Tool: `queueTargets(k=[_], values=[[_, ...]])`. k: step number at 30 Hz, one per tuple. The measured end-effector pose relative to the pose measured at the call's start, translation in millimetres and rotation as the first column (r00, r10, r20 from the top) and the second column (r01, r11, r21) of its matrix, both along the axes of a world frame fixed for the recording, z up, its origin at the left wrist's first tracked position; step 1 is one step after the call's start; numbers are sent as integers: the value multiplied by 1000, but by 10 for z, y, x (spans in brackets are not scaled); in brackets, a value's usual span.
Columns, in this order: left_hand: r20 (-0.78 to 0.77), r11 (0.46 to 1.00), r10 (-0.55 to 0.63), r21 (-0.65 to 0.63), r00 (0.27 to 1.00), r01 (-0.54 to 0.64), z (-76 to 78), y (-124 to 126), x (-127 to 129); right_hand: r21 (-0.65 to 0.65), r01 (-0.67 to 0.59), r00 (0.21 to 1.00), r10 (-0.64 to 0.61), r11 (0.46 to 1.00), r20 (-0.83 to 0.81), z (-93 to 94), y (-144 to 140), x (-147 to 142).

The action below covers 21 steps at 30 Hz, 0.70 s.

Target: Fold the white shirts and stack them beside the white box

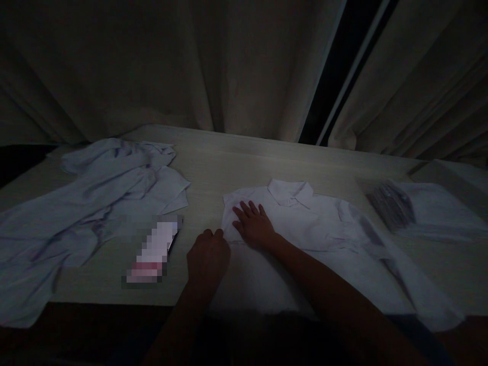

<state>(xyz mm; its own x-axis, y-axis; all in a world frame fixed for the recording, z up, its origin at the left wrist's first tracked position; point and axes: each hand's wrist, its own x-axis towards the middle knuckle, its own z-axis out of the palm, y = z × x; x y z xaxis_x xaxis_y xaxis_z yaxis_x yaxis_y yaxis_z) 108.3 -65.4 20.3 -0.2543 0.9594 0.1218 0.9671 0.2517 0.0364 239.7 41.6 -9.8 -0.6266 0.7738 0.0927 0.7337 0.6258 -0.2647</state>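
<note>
A white collared shirt (297, 223) lies spread on the table in front of me, its collar pointing away and its lower end at the near edge. One of its long sleeves trails down at the right, over the table's front edge. On the shirt's left chest, my right hand (254, 225) rests flat with fingers spread, holding nothing. My left hand (209, 259) is closed at the shirt's left edge, its knuckles up, gripping the fabric there; the fingertips are hidden beneath the hand.
Crumpled white shirts (114, 188) cover the table's left side, one hanging over the front edge. A lit, pixelated phone (154, 251) lies between them and my left hand. At the right sits a stack of folded white garments (438, 208). Curtains (244, 61) hang behind the pale table (213, 162).
</note>
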Motion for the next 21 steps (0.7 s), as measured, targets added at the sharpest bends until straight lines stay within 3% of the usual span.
queueTargets(k=[2, 5, 7, 9, 12, 15, 18, 21], values=[[-11, 992, -45, 120, 999, 46, -10, 36, 39, -2, -1, 1000, 1, 1000, -9, -1, 17, -4], [29, 946, -231, 239, 973, 218, -125, 121, 119, -13, -32, 999, 32, 999, -41, 29, 43, 34], [51, 925, -328, 221, 943, 310, -249, 171, 166, -2, -30, 995, 30, 1000, -92, 73, 35, 131], [64, 933, -333, 169, 941, 319, -364, 200, 193, 39, 37, 986, -30, 999, -165, 119, -37, 330], [47, 952, -292, 111, 955, 285, -456, 210, 208, 111, 151, 963, -120, 982, -242, 125, -276, 856], [6, 960, -271, 76, 962, 270, -459, 214, 217, 172, 268, 947, -226, 948, -228, 36, -539, 1601], [-20, 965, -258, 45, 966, 259, -452, 233, 226, 201, 471, 878, -435, 859, -200, -62, -676, 2384], [-57, 965, -259, 35, 964, 261, -464, 248, 239, 185, 637, 770, -614, 748, -172, -86, -704, 2956]])
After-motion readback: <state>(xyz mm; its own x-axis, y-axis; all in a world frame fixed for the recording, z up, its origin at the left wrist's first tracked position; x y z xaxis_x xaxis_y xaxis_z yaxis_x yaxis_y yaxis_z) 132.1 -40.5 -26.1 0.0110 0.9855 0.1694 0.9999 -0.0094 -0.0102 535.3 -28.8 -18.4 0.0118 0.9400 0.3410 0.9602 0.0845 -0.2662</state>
